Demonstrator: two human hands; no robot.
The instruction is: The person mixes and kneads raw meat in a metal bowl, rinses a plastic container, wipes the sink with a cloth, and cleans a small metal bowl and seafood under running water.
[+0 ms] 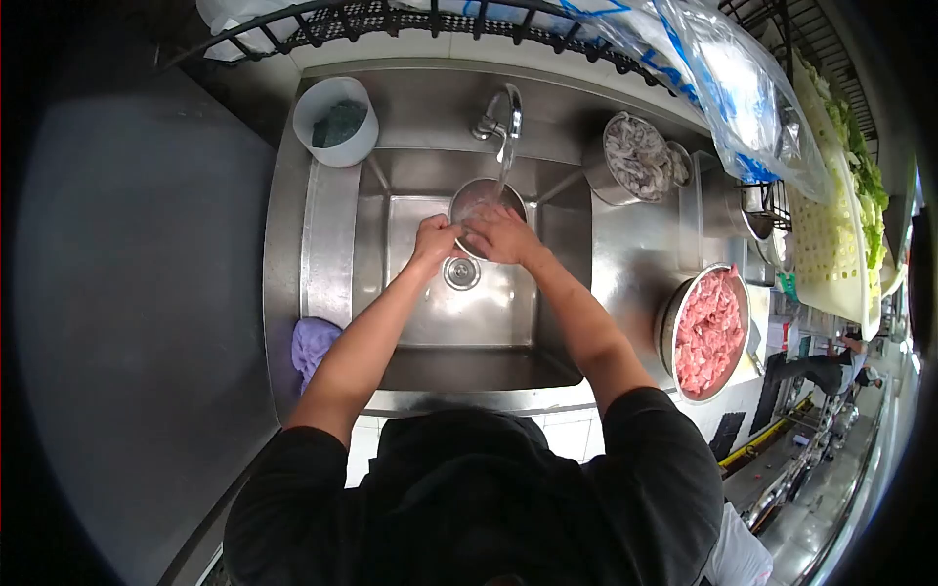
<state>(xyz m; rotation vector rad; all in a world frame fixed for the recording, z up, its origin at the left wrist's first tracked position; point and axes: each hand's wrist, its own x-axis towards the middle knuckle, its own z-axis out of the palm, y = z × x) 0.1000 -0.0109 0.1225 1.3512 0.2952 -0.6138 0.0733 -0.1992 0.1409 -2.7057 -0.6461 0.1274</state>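
Observation:
A round metal bowl [473,195] is in the steel sink [440,317], below the faucet [513,112], with water running into it. At the bowl's left rim is my left hand [435,240], its fingers closed around the edge. My right hand [500,234] lies over the bowl's right side with its fingers spread in the stream. Just below the bowl the drain [461,273] shows. My hands hide part of the bowl's inside.
Left of the faucet stands a white tub [360,148]; a purple cloth [311,342] lies lower left. On the right are a pot of greyish food [640,156], a bowl of pink meat [708,332] and a basket of greens [831,244]. A person [831,371] is far right.

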